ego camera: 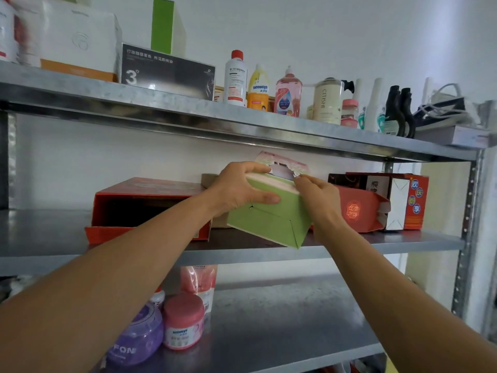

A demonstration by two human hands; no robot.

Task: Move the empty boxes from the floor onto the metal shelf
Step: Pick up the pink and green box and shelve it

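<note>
The metal shelf (376,244) looks dull, mottled galvanised steel; the green box (271,224) is smooth matt cardboard.

A dark box (168,72) on the top shelf, high above and left of the fingers, shows a large "3°". Directly above the fingers, a yellow bottle (258,88) reads "seaways" and a cream jar (327,102) "CITISHE". Far below them, a pink jar (183,320) reads "seaways" and a purple jar (138,335) "FON".

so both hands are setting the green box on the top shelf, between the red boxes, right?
Not the top shelf. The head view shows the left hand and right hand holding the green box at the middle shelf, between the red boxes.
</note>
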